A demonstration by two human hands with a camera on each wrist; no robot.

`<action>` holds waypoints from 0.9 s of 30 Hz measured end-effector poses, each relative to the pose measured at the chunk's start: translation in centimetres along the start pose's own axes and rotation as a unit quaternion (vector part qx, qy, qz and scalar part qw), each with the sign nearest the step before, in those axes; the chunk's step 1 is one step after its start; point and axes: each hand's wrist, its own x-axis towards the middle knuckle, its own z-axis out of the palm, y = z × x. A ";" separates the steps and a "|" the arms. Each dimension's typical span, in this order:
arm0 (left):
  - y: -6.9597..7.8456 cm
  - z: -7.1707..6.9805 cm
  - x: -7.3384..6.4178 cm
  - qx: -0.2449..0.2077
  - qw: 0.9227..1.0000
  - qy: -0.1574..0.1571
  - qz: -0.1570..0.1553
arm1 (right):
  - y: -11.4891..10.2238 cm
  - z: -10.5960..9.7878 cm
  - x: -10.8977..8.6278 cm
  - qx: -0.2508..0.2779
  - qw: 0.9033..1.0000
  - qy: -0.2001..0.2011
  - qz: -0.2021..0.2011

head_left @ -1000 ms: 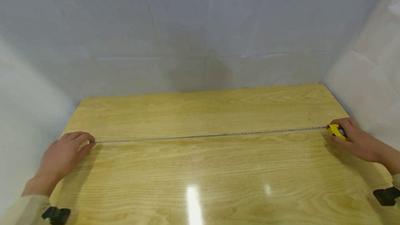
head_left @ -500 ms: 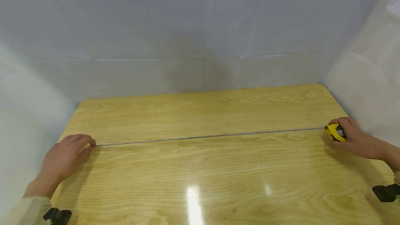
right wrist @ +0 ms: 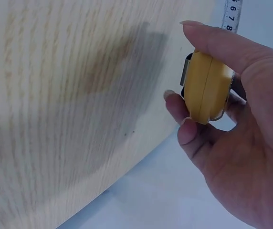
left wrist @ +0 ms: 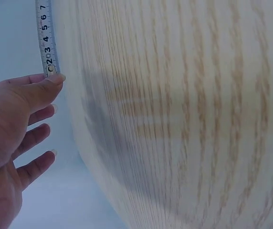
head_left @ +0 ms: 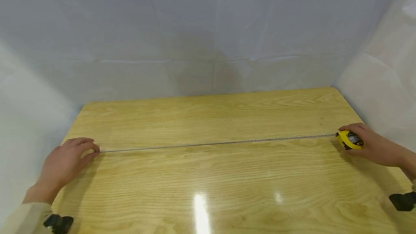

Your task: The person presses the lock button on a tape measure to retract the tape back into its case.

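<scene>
A tape measure's metal blade point(head_left: 214, 143) stretches across the wooden table between the two hands. At the left, the left hand point(head_left: 69, 158) pinches the blade's end between thumb and forefinger. In the left wrist view the blade point(left wrist: 46, 36) shows its first numbers running away from the thumb, and the other fingers are spread apart. On the right side, the right hand point(head_left: 373, 145) grips the yellow tape measure case point(head_left: 349, 140). Thumb and fingers hold the case point(right wrist: 205, 88) from both sides in the right wrist view, where the blade passes behind the thumb.
The wood-grain table point(head_left: 201, 118) has rounded far corners. A grey sheet-covered wall point(head_left: 195, 28) stands behind it, with pale walls at the left point(head_left: 26, 93) and the right point(head_left: 386, 68). Dark wrist cameras are strapped at both sleeves.
The right hand and the yellow case have shifted slightly left and turned a little. The left end of the blade sits slightly nearer the front edge than a second ago.
</scene>
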 end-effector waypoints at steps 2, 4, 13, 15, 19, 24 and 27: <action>0.1 -0.1 0.0 0.000 1.000 -0.004 -0.001 | 0.2 -0.1 0.0 -0.007 1.000 -0.003 0.003; 0.1 -0.2 0.1 0.001 1.000 -0.006 -0.002 | 0.3 -0.1 0.0 -0.014 1.000 0.000 0.006; 0.3 -1.0 0.1 0.013 1.000 -0.018 -0.010 | 0.2 -0.2 -0.2 -0.045 0.999 0.023 -0.007; 0.3 -1.0 0.1 0.011 1.000 -0.019 -0.011 | 0.1 -0.3 -0.2 -0.049 0.999 0.019 -0.001; 0.2 -1.0 0.0 0.008 1.000 -0.014 -0.009 | 0.0 -0.3 -0.2 -0.057 0.998 0.015 0.008; 0.4 -0.9 -0.1 0.002 1.000 -0.014 -0.005 | -0.1 -0.2 -0.3 -0.063 0.998 0.017 0.009; 0.5 -1.0 -0.2 -0.001 1.000 -0.022 -0.009 | -0.2 -0.1 -0.3 -0.070 0.997 0.022 0.002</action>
